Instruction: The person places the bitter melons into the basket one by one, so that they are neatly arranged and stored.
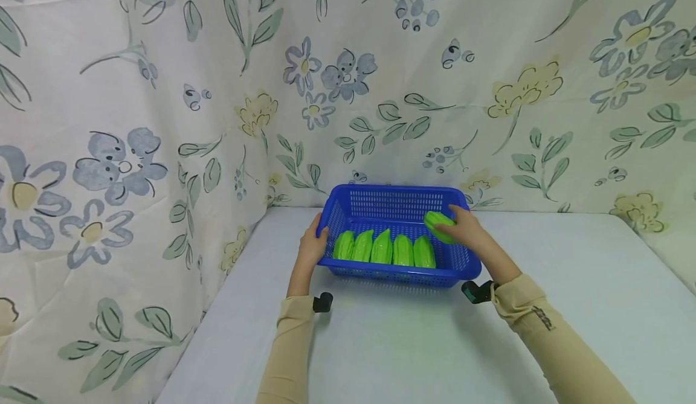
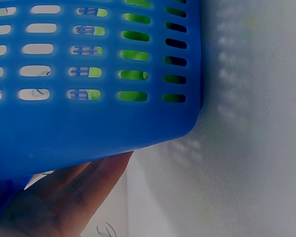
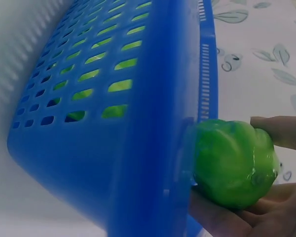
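Note:
A blue plastic basket [image 1: 391, 274] with slotted walls stands on the white table. Inside, along its near side, several glossy green bitter melons [image 1: 382, 248] lie in a row. My left hand [image 1: 312, 248] grips the basket's left rim, thumb over the edge; the left wrist view shows its fingers [image 2: 96, 190] under the rim. Over the right part of the basket, my right hand [image 1: 466, 230] holds another bitter melon [image 1: 438, 226]. Seen from the right wrist, thumb and fingers sit on either side of that ridged melon [image 3: 235, 163], right beside the rim.
A floral curtain [image 1: 380, 78] hangs behind the basket and along the left side. White tabletop [image 1: 571, 295] stretches out in front and to the right. A black device [image 1: 477, 292] sits on the right wrist, and another [image 1: 323, 302] on the left.

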Tool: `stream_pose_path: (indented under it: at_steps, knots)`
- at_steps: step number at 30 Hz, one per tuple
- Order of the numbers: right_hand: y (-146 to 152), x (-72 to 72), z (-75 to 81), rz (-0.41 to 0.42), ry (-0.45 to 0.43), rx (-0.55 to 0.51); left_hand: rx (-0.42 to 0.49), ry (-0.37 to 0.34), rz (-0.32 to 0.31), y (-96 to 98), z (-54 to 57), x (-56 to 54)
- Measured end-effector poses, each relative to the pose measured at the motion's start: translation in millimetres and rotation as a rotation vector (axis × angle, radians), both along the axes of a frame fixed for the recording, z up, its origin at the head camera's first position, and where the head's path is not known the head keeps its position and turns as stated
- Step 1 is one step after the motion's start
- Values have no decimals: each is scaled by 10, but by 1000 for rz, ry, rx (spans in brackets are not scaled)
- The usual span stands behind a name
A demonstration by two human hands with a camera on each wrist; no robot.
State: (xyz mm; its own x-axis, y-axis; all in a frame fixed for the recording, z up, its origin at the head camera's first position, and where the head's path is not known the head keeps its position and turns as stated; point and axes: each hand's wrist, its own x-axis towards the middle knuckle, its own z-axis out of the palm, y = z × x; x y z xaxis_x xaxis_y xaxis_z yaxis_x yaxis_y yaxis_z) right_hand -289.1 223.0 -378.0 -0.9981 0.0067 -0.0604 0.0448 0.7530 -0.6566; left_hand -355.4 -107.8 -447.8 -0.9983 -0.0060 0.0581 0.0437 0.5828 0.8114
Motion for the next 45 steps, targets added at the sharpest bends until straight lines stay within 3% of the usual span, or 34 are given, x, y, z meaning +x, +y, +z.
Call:
stream_pose_path:
  at_steps: [8, 21, 31, 45]
  knots:
    - [-9, -31, -14, -9, -80, 19, 5, -1, 0, -17, -16, -19]
    - [-68, -10, -105, -29, -90, 62, 17, -5, -3, -5, -13, 7]
    - [-112, 39, -52, -40, -123, 83, 15, -4, -6, -8, -12, -22]
    - [-137, 258, 5, 4, -15, 53, -1, 21, -11, -2, 13, 11]
